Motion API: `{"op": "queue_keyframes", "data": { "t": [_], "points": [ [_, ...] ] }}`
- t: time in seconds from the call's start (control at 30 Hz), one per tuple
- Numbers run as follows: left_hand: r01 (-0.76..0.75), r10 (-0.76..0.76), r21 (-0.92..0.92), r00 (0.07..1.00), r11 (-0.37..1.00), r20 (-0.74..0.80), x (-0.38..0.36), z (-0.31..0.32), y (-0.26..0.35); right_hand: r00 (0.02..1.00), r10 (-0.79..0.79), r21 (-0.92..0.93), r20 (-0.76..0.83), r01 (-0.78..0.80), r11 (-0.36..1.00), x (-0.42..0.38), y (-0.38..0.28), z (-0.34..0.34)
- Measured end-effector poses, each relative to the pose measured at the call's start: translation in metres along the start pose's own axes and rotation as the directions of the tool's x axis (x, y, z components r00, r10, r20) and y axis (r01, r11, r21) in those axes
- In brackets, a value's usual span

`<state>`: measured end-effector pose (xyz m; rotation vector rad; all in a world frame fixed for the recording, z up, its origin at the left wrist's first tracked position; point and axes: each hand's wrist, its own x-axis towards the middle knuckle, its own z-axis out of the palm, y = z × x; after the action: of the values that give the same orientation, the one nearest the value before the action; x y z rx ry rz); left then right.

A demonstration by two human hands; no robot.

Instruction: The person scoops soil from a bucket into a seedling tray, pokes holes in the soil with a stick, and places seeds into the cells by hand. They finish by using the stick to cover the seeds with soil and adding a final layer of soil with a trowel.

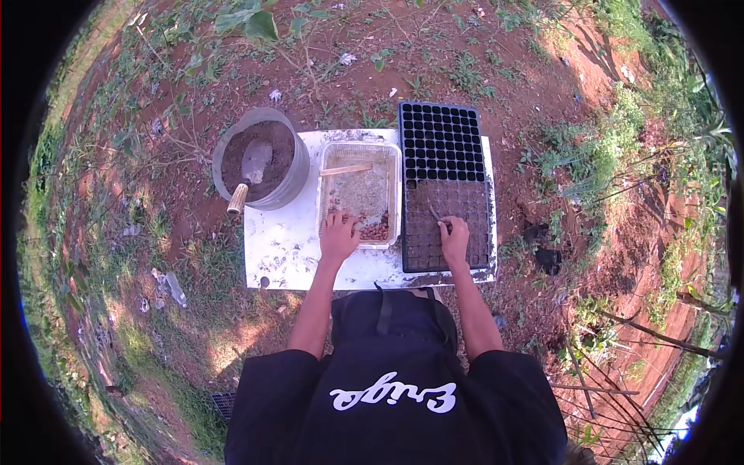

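My right hand is over the near half of a black seedling tray, pinching a thin stick that slants up and left across the soil. The far half of the tray shows bare dark cells. My left hand reaches into the near left part of a clear plastic container, fingers bent but apart, at small reddish-brown seeds. Whether a seed is between the fingertips is hidden. A flat wooden strip lies toward the container's far end.
A round bucket of soil stands left, with a trowel in it, its wooden handle over the rim. Everything stands on a soil-smeared white board. Weeds and reddish ground surround it; dry sticks lie right.
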<state>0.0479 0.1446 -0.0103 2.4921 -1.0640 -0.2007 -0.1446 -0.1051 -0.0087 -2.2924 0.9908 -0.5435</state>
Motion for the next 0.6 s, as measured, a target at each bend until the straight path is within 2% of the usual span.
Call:
{"op": "queue_keyframes", "data": {
  "t": [0.07, 0.13, 0.17, 0.23, 0.27, 0.33, 0.4, 0.6],
  "points": [
    [0.027, -0.027, -0.002, 1.0, 1.0, -0.007, -0.001, 0.0, 0.008, 1.0, 0.028, 0.055, 0.0, -0.028, 0.998, 0.006, 0.0, 0.0],
    [0.024, -0.033, -0.059, 0.985, 0.998, -0.169, -0.002, 0.002, 0.032, 0.993, 0.108, 0.145, 0.037, -0.112, 0.983, 0.016, -0.004, -0.006],
    [0.041, -0.05, -0.084, 0.993, 0.996, -0.108, -0.004, 0.001, 0.046, 0.993, 0.109, 0.149, 0.043, -0.115, 0.982, 0.021, -0.004, -0.006],
    [0.059, -0.064, -0.066, 0.994, 0.996, -0.084, -0.011, 0.01, 0.071, 1.0, 0.011, 0.137, 0.028, -0.015, 0.991, 0.037, -0.002, -0.003],
    [0.073, -0.076, -0.052, 0.995, 0.996, -0.061, -0.016, 0.015, 0.083, 0.999, 0.009, 0.14, 0.035, -0.014, 0.99, 0.043, -0.001, -0.002],
    [0.124, -0.124, 0.001, 0.992, 0.992, -0.037, -0.027, 0.032, 0.101, 0.981, -0.191, 0.098, -0.024, 0.193, 0.976, 0.057, -0.002, 0.002],
    [0.168, -0.167, 0.055, 0.986, 0.984, -0.019, -0.03, 0.04, 0.104, 0.973, -0.23, 0.075, -0.008, 0.23, 0.97, 0.069, -0.002, 0.007],
    [0.166, -0.167, 0.014, 0.982, 0.986, 0.091, -0.027, 0.039, 0.097, 0.945, -0.321, 0.019, 0.064, 0.321, 0.947, 0.082, -0.002, 0.013]
  ]
}}
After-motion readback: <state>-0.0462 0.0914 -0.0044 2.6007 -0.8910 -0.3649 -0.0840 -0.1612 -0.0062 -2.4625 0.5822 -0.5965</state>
